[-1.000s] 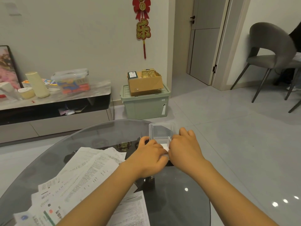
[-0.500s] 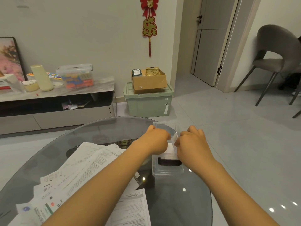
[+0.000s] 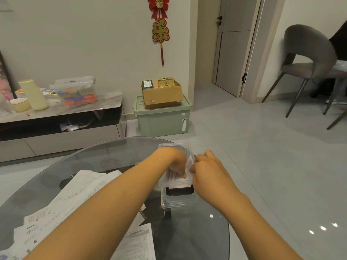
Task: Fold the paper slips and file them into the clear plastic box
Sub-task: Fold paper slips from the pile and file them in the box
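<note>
A clear plastic box (image 3: 180,200) with a black latch stands on the round glass table (image 3: 197,237), its lid raised at the far side. Folded white paper slips (image 3: 175,177) lie stacked inside it. My left hand (image 3: 173,161) reaches down into the box with curled fingers on the slips. My right hand (image 3: 206,168) sits at the box's right wall and pinches a small folded slip (image 3: 190,162) that stands upright between the two hands. A loose heap of unfolded printed slips (image 3: 71,199) covers the table's left side.
Another printed sheet (image 3: 139,243) lies near the table's front edge. Beyond the table are a low TV cabinet (image 3: 62,126) with containers, a green storage bin (image 3: 162,117) carrying a cardboard box, and a grey chair (image 3: 308,62) at right.
Both hands moved from the box's near end up over its open top. A folded slip now stands between them inside the box, and the black latch has come into sight.
</note>
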Available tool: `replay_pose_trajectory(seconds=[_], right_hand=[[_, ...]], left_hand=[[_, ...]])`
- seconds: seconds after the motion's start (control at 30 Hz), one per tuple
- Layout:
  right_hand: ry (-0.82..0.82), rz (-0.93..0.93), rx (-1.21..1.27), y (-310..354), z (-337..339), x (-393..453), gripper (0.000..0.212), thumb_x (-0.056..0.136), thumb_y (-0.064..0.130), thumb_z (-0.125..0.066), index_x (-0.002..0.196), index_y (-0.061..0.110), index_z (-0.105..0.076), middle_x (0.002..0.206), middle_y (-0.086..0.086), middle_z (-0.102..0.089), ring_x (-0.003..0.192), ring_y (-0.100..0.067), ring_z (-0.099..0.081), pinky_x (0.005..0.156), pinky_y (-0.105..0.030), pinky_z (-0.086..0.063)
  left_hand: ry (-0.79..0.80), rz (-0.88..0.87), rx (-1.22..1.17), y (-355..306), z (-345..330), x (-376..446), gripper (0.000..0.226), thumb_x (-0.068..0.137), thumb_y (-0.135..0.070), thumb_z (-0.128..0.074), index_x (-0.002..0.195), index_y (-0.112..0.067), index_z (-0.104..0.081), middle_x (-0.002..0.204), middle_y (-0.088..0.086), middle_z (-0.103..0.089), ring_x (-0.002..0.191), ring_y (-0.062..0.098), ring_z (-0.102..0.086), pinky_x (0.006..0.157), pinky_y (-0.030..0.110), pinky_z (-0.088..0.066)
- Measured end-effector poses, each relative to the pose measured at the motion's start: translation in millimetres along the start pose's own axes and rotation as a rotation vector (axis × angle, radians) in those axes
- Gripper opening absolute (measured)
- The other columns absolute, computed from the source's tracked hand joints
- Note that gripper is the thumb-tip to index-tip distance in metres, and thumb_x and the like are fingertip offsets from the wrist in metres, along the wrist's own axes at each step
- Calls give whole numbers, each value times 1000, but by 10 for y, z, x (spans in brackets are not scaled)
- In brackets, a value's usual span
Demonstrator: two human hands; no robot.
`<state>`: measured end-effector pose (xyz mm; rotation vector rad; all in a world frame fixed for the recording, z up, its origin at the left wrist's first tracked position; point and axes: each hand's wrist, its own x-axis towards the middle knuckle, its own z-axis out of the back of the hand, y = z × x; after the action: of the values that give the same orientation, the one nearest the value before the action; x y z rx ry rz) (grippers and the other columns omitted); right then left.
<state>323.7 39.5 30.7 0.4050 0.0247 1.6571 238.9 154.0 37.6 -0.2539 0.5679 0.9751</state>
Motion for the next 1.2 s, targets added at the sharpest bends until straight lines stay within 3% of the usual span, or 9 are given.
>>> replay_pose_trajectory(seconds=[0.2,0.37,0.47,0.6,0.7,0.83,0.9,1.07,1.2], right_hand=[[51,0,53,-2,-128,-10,34,89,10,-43,117,16,-61,117,1,-50,109,-18,-34,85,-19,-26],[68,83,-36,7,-119,10,36,93,18,-32,92,13,-68,93,2,-62,97,-16,-28,88,-27,-24],[91,66,-25,22,-75,33,39,94,22,-31,86,10,-67,80,2,-53,86,-12,-15,84,-27,-19],[128,59,-52,46,-84,65,39,94,24,-28,81,14,-64,78,2,-53,88,-13,-18,82,-27,-14],[147,61,-131,67,-115,91,38,94,25,-25,77,17,-58,79,1,-55,89,-15,-23,89,-30,-16],[201,42,-196,99,-119,126,39,95,27,-24,77,15,-56,82,0,-55,92,-15,-24,96,-33,-19],[227,21,-153,102,-115,142,39,95,28,-25,75,13,-56,81,0,-55,93,-15,-25,96,-32,-19],[163,-3,-51,91,-92,141,41,92,29,-34,53,18,-43,61,6,-44,92,-14,-33,98,-28,-21],[175,16,-23,92,-132,152,41,88,29,-38,49,18,-41,53,7,-42,88,-14,-42,101,-26,-20]], left_hand=[[-2,18,1,81,135,-73,43,88,-27,-64,127,-16,-54,108,3,-62,108,24,-58,93,34,-46],[-43,67,81,96,122,-86,28,85,-27,-65,106,-9,-67,103,4,-65,99,21,-60,90,33,-47],[-127,102,140,104,54,-127,16,89,-31,-57,91,-15,-55,92,0,-52,99,23,-51,92,36,-32],[-184,95,44,157,-62,-213,31,96,-32,-40,70,-16,-48,71,-1,-47,85,22,-47,104,46,-16],[-228,23,-111,266,-113,-330,30,97,-28,-33,90,-22,-62,101,0,-66,109,20,-53,112,53,-1],[-184,-78,-180,380,-122,-537,40,94,-21,-39,130,-35,-51,140,-8,-49,136,16,-34,113,54,8],[-146,-103,-181,383,-106,-623,48,93,-18,-41,138,-35,-41,145,-8,-43,139,16,-29,114,53,5],[10,-115,-135,357,12,-698,61,92,-7,-42,145,-35,-30,149,-6,-37,136,19,-35,112,38,-26],[104,-53,-22,340,121,-678,60,93,-15,-53,146,-32,-28,147,-3,-41,134,20,-37,107,33,-28]])
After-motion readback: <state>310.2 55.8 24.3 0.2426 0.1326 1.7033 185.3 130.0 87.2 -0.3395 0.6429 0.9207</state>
